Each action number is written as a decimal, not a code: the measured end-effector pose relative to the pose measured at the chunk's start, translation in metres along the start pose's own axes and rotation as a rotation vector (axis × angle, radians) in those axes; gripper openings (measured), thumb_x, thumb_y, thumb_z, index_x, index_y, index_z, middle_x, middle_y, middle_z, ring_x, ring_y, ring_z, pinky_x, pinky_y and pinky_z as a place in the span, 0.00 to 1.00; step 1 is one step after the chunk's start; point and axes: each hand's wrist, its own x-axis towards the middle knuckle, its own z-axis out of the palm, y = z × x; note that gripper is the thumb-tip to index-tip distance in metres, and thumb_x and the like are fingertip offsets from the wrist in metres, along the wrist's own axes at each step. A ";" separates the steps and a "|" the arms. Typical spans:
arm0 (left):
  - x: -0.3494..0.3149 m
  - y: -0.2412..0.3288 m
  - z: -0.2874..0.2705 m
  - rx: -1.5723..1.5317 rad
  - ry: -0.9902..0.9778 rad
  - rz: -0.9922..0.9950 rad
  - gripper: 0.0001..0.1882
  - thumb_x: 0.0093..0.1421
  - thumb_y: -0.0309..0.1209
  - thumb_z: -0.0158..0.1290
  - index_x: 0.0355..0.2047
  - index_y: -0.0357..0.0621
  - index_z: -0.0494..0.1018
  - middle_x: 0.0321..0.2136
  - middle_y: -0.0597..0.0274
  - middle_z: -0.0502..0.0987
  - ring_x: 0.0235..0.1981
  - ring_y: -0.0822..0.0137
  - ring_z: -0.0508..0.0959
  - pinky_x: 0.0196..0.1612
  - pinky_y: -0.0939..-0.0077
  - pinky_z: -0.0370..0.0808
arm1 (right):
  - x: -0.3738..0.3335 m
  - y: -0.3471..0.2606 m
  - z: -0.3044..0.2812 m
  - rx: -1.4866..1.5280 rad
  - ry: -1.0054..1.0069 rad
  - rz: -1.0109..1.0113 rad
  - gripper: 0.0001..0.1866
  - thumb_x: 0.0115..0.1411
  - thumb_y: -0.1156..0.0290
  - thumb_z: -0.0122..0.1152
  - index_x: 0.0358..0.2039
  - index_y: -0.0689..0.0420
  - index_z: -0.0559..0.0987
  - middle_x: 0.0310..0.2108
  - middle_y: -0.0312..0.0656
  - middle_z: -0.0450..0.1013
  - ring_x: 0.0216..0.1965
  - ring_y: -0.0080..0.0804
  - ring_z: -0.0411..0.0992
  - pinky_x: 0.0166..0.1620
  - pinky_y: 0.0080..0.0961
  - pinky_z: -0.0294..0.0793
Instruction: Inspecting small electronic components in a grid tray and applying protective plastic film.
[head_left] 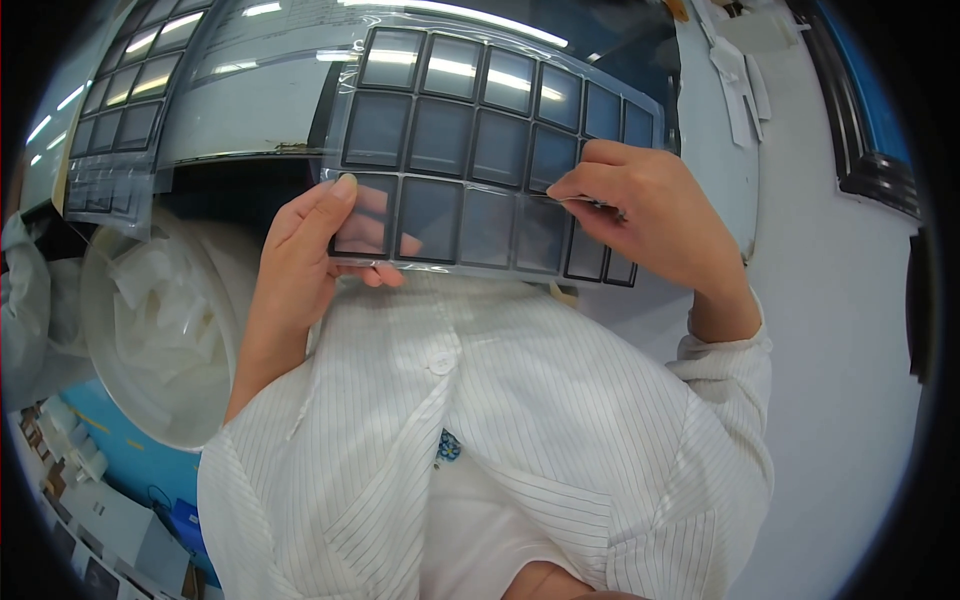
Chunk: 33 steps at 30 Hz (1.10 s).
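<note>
A clear plastic sheet point(488, 213) bearing rows of dark-framed rectangular panes is held up in front of my chest, over the table's near edge. My left hand point(322, 225) grips its lower left corner, thumb on top and fingers showing through from beneath. Over the right part of the sheet, my right hand point(640, 200) has thumb and forefinger pinched together at a pane. A thin edge shows between those fingertips, but what it is cannot be made out.
A similar sheet of dark-framed panes point(125, 100) lies at the table's left end. The glossy table point(235, 125) reflects ceiling lights. At my left stands a white bin point(100, 340) with crumpled white plastic point(165, 310) inside. White scraps point(735, 80) lie at the far right.
</note>
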 end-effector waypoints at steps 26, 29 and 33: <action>0.000 0.009 0.002 -0.047 -0.030 -0.017 0.22 0.70 0.41 0.42 0.38 0.30 0.73 0.26 0.44 0.81 0.17 0.65 0.80 0.20 0.81 0.76 | -0.092 0.032 -0.041 -0.265 -0.110 0.405 0.03 0.51 0.80 0.61 0.28 0.60 0.79 0.27 0.42 0.74 0.27 0.38 0.72 0.31 0.28 0.71; -0.014 0.023 0.015 0.070 -0.247 -0.045 0.20 0.71 0.39 0.41 0.37 0.32 0.73 0.26 0.47 0.81 0.19 0.65 0.81 0.25 0.80 0.77 | -0.090 0.029 -0.038 -0.165 0.031 0.421 0.03 0.57 0.79 0.57 0.33 0.61 0.75 0.28 0.42 0.73 0.28 0.36 0.71 0.32 0.27 0.69; -0.020 0.036 0.047 0.420 -0.541 0.069 0.14 0.70 0.34 0.44 0.38 0.34 0.72 0.26 0.58 0.79 0.26 0.68 0.81 0.28 0.82 0.76 | -0.062 0.012 -0.011 0.405 0.212 0.331 0.06 0.67 0.71 0.52 0.39 0.60 0.71 0.30 0.39 0.72 0.29 0.26 0.66 0.33 0.24 0.66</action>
